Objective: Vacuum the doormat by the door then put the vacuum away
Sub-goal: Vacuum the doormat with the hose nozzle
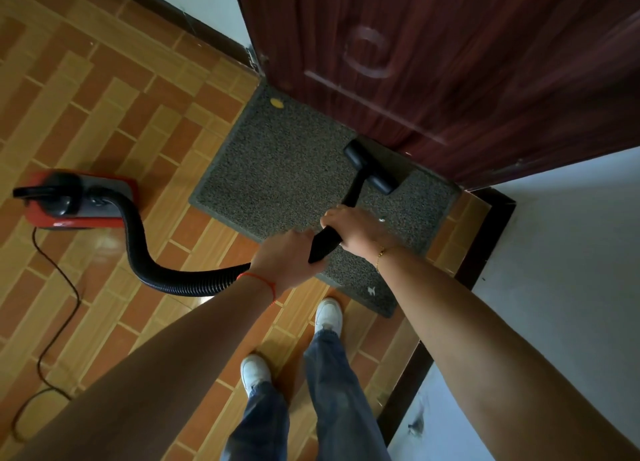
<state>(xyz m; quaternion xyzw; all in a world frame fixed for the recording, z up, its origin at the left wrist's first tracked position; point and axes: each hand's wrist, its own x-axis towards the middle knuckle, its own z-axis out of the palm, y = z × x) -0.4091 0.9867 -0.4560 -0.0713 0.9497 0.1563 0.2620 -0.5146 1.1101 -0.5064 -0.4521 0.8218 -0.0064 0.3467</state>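
A grey speckled doormat (277,170) lies on the tiled floor against a dark red door (433,62). The black vacuum nozzle (372,166) rests on the mat's far right part, close to the door. Its black wand (323,241) runs back to my hands. My right hand (356,227) grips the wand from above. My left hand (289,258) holds its lower end, where the ribbed black hose (156,256) joins. The hose curves left to the red and black vacuum body (76,199) on the floor. White scraps (371,290) and a yellow spot (277,103) lie on the mat.
A black power cord (59,308) trails from the vacuum body across the orange-brown tiles toward the lower left. White walls with dark skirting (485,249) stand at the right. My feet in white shoes (328,313) are just before the mat's near corner.
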